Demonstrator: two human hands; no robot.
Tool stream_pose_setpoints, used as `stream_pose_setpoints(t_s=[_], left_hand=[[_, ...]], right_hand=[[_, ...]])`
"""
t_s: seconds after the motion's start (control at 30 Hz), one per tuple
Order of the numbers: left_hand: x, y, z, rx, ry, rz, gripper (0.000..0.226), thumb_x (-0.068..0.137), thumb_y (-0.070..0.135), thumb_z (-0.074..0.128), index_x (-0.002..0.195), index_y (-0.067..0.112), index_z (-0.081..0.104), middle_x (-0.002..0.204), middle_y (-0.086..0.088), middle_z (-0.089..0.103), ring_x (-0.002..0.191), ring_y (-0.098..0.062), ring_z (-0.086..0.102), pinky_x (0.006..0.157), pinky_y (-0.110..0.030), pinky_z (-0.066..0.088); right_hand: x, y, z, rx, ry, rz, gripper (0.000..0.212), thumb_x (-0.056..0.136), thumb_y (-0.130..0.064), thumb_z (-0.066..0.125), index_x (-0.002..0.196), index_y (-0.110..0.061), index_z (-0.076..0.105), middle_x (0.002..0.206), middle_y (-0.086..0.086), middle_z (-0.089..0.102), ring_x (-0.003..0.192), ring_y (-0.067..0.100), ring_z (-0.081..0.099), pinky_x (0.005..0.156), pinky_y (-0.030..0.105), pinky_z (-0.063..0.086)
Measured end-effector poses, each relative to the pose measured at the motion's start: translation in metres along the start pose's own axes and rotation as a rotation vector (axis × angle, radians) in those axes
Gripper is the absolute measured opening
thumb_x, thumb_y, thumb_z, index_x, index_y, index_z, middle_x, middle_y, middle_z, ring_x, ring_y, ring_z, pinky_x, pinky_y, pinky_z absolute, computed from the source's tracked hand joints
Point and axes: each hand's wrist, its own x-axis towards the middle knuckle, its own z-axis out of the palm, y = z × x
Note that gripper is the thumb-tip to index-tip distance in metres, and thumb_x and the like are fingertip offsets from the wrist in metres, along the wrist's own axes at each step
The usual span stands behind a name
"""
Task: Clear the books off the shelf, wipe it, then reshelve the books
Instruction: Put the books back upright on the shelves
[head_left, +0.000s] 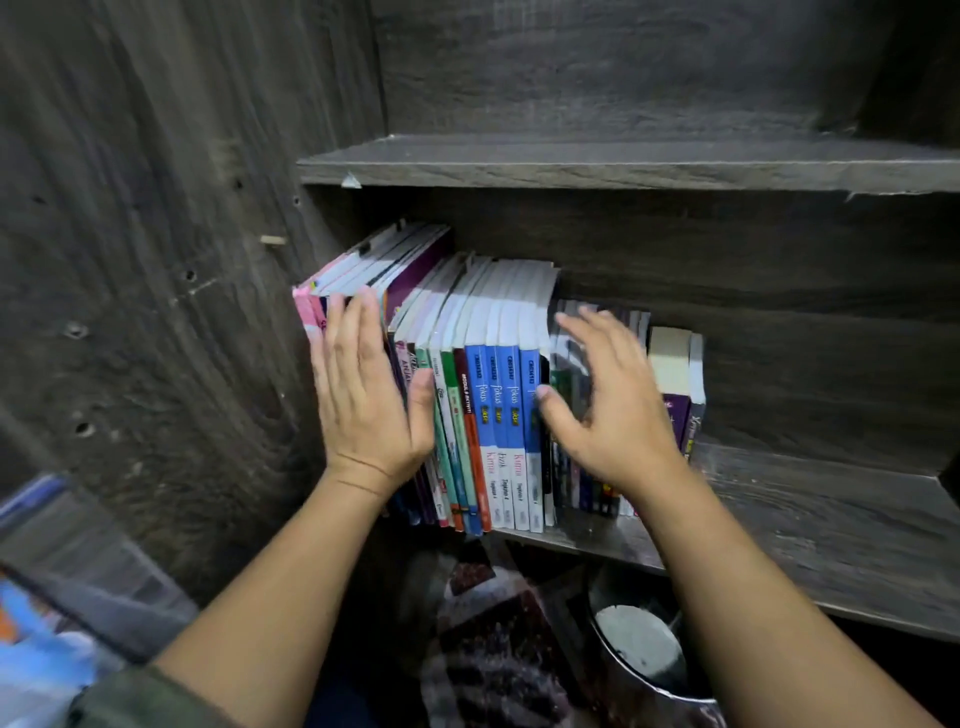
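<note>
A row of books (498, 395) stands upright at the left end of a dark wooden shelf (810, 519). Tall books with pink and purple covers (363, 265) lean at the far left, blue-spined ones sit in the middle, and shorter books (670, 364) follow on the right. My left hand (363, 389) lies flat with straight fingers against the spines of the leftmost books. My right hand (602, 405) is spread in front of the shorter dark books, blurred, with its thumb by a blue spine. It grips nothing that I can see.
The right half of the shelf is bare wood. An upper shelf board (623, 166) runs above the books, and the cabinet side wall (156, 312) stands at left. Below the shelf are a round metal container (639, 649) and patterned fabric (493, 623). Blurred blue items (41, 623) lie at bottom left.
</note>
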Motion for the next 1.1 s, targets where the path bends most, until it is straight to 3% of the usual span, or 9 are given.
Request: stream_pose_setpoints(t_s=[0.13,0.3,0.5,0.57,0.63,0.67,0.77,0.93,1.1], left_hand=[[0.001,-0.016,-0.007,0.026,-0.134,0.048,0.081,0.092,0.046,0.05,0.15,-0.001,0.018,0.156,-0.016,0.019,0.148,-0.03,0.008,0.12,-0.049,0.011],[0.003,-0.018,-0.006,0.042,-0.153,0.026,0.088,0.088,0.052,0.053,0.15,0.002,0.016,0.154,-0.011,0.018,0.148,-0.03,0.007,0.118,-0.055,0.016],[-0.014,-0.009,0.002,0.104,-0.163,-0.085,0.093,0.094,0.052,0.042,0.149,-0.008,-0.003,0.158,-0.026,-0.006,0.147,-0.035,-0.01,0.121,-0.049,0.003],[-0.019,-0.011,0.005,0.076,-0.175,-0.113,0.096,0.093,0.056,0.038,0.148,-0.01,-0.004,0.157,-0.022,-0.015,0.147,-0.034,-0.013,0.121,-0.05,0.002],[-0.021,-0.02,0.01,0.071,-0.186,-0.068,0.099,0.091,0.064,0.029,0.148,-0.01,-0.005,0.156,-0.017,-0.021,0.147,-0.034,-0.014,0.121,-0.048,-0.001],[-0.023,-0.026,0.013,0.073,-0.186,-0.045,0.101,0.091,0.069,0.022,0.148,-0.009,-0.008,0.156,-0.016,-0.024,0.147,-0.034,-0.015,0.12,-0.047,-0.004],[-0.028,-0.036,0.025,0.077,-0.163,-0.002,0.102,0.087,0.076,0.014,0.147,0.002,-0.021,0.155,-0.012,-0.03,0.146,-0.033,-0.018,0.12,-0.046,-0.007],[-0.031,-0.039,0.038,0.074,-0.079,-0.001,0.103,0.084,0.079,0.014,0.148,0.008,-0.025,0.156,-0.009,-0.03,0.146,-0.03,-0.019,0.119,-0.045,-0.007],[-0.031,-0.039,0.041,0.068,-0.025,0.004,0.093,0.09,0.071,0.012,0.149,0.007,-0.021,0.157,-0.009,-0.027,0.147,-0.029,-0.016,0.12,-0.046,-0.005]], right_hand=[[0.005,-0.013,0.004,0.056,-0.153,-0.055,0.065,0.089,-0.033,0.056,0.148,-0.028,0.029,0.156,-0.007,0.024,0.142,0.01,0.024,0.116,0.042,0.027],[0.027,-0.025,-0.007,0.025,-0.138,-0.039,0.05,0.092,-0.03,0.034,0.139,-0.02,0.047,0.153,0.0,0.036,0.144,0.014,0.022,0.119,0.04,0.018],[0.089,-0.057,0.009,-0.228,-0.403,-0.081,0.05,0.101,-0.032,0.029,0.147,-0.013,0.037,0.151,0.01,0.037,0.139,0.023,0.033,0.111,0.032,0.027],[0.11,-0.067,0.014,-0.194,-0.55,0.019,0.047,0.101,-0.033,0.031,0.139,-0.011,0.046,0.141,0.013,0.048,0.126,0.025,0.046,0.101,0.032,0.035],[0.125,-0.07,0.017,-0.064,-0.613,0.165,0.04,0.1,-0.037,0.032,0.122,-0.014,0.057,0.106,0.007,0.062,0.092,0.019,0.056,0.083,0.031,0.037],[0.129,-0.069,0.018,-0.05,-0.608,0.195,0.039,0.1,-0.039,0.031,0.119,-0.016,0.056,0.103,0.006,0.061,0.087,0.017,0.054,0.081,0.031,0.034],[0.137,-0.069,0.023,-0.241,-0.554,0.154,0.048,0.1,-0.04,0.026,0.132,-0.014,0.051,0.134,0.015,0.053,0.109,0.027,0.053,0.082,0.031,0.034],[0.141,-0.074,0.028,-0.392,-0.501,0.093,0.049,0.1,-0.039,0.029,0.14,-0.016,0.044,0.132,0.016,0.054,0.092,0.026,0.051,0.076,0.03,0.035],[0.137,-0.079,0.024,-0.472,-0.5,-0.009,0.038,0.101,-0.026,0.031,0.114,-0.007,0.061,0.121,0.017,0.058,0.085,0.024,0.047,0.074,0.028,0.034]])
